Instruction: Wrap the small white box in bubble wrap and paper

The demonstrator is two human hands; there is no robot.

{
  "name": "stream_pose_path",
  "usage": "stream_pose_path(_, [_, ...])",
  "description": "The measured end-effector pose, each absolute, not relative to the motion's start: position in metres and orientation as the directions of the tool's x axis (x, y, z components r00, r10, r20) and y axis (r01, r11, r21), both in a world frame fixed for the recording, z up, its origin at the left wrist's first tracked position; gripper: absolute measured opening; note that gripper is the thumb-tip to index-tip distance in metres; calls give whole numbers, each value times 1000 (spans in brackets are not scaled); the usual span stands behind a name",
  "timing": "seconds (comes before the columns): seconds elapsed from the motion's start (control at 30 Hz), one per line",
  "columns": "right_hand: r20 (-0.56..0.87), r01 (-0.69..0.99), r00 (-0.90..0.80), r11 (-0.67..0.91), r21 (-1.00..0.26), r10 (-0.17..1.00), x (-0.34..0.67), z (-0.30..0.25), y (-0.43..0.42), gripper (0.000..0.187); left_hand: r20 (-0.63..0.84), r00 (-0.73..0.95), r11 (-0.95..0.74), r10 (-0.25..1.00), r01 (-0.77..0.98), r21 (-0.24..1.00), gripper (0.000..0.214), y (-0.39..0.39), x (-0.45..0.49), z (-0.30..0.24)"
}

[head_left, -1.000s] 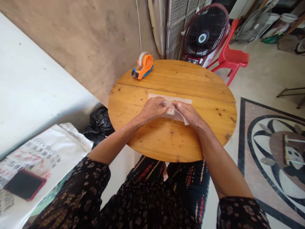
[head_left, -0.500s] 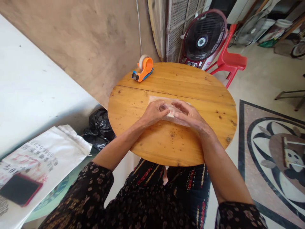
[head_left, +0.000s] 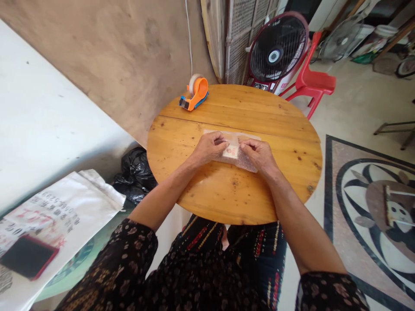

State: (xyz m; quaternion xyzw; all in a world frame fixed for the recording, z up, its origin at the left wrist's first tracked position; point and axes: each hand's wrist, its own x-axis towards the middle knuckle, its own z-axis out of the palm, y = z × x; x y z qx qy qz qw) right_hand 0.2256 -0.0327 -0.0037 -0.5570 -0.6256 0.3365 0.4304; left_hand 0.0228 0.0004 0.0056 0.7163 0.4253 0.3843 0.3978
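we find the white, red-printed packet (head_left: 231, 151) lying in or on the bubble-wrap sheet (head_left: 248, 163), near the middle of the round wooden table (head_left: 233, 196), well in from its near edge. the sheet's long axis runs left to right. the packet sits just right of the left hand (head_left: 210, 147), the nearer, and left of the right hand (head_left: 260, 154). fingers of both are curled inward; we cannot tell whether either pinches the sheet.

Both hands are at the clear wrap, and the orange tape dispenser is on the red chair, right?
No: the head view shows the tape dispenser on the wooden table; the left hand and right hand are indeed at the clear wrap.
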Motion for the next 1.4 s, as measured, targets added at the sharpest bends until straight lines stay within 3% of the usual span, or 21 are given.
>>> stream_pose_path(0.33, [256,507,15,213,-835,967,224,-14,-26,24,290,333,-397,897,325,858,4,4,25,2])
stream_pose_path(0.63, [351,698,42,224,-680,936,223,-12,-29,21,252,345,-356,904,283,891,10,5,25,-3])
stream_pose_path(0.9, [545,689,-181,501,-524,819,216,-6,-36,21,239,343,-349,908,308,885,5,5,25,-5])
stream_pose_path(1.17, [541,740,-231,507,-442,809,216,-9,-39,27,220,329,-333,919,344,878,12,0,28,7])
stream_pose_path(1.4, [487,709,-223,484,-513,844,218,-10,-38,29,164,288,-273,943,397,876,13,3,15,8])
